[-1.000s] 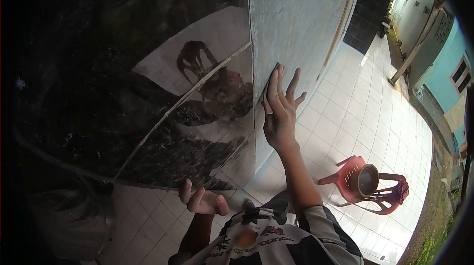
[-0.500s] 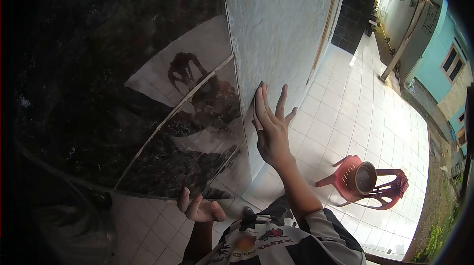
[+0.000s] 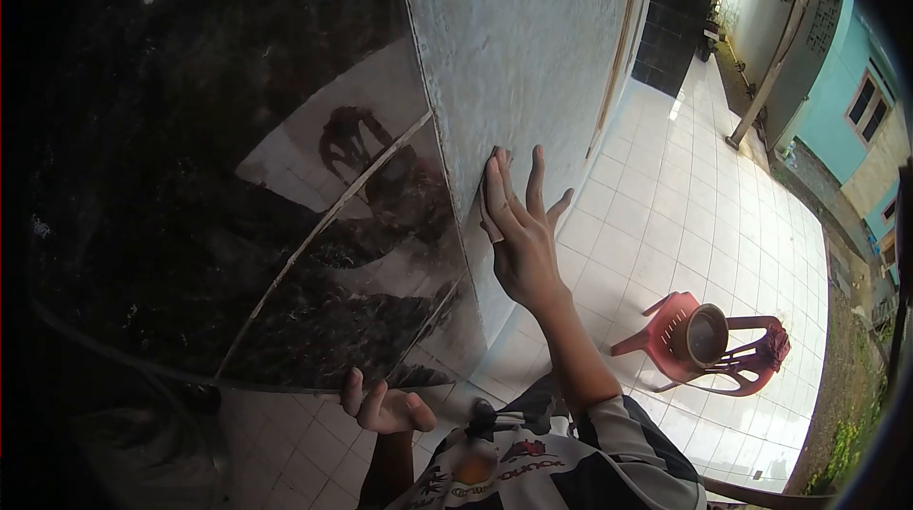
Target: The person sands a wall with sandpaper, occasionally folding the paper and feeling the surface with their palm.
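My right hand (image 3: 523,249) lies against the pale, streaked wall (image 3: 514,44), close to its corner, with the fingers long and spread. Under its forward fingers, a thin dark sheet (image 3: 495,153) is pressed to the wall; mostly covered, its exact kind cannot be made out. My left hand (image 3: 385,407) is lower down, palm up, with loosely bent fingers and the thumb apart. Its fingertips meet the lower edge of a glossy dark tiled surface (image 3: 238,130), and nothing shows in its grasp. That surface joins the pale wall at the corner and mirrors a chair.
On the white tiled floor (image 3: 609,268) to the right stands a red plastic chair (image 3: 656,344) with a brown bucket (image 3: 706,335) on its seat. Farther off are a wooden post (image 3: 766,82), a turquoise house (image 3: 837,120) and a strip of ground with plants (image 3: 842,443).
The view has shifted slightly, moving the wall corner left. My right hand sits a little higher on the wall, still pressing the thin sheet. My left hand has barely moved.
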A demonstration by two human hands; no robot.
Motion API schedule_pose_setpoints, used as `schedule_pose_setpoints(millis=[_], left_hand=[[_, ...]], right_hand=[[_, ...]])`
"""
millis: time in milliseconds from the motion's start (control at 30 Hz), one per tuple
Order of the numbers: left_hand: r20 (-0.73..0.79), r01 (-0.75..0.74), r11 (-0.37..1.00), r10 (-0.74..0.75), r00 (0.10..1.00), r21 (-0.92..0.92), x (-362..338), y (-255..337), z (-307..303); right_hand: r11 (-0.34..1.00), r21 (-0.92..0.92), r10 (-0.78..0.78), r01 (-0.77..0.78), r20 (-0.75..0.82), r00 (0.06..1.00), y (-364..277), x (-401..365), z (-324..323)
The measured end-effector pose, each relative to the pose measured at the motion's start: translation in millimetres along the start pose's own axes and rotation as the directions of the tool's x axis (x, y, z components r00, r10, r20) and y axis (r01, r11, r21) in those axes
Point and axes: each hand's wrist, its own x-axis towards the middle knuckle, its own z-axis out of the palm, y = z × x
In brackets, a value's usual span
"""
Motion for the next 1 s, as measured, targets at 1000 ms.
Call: schedule_pose_setpoints(millis=[1000], left_hand=[[-0.008, -0.048, 0.999, 0.048, 0.999, 0.001, -2, -6, -1]], right_hand=[[1.0, 0.005, -0.026, 0.026, -0.069, 0.997, -6, -9, 0]])
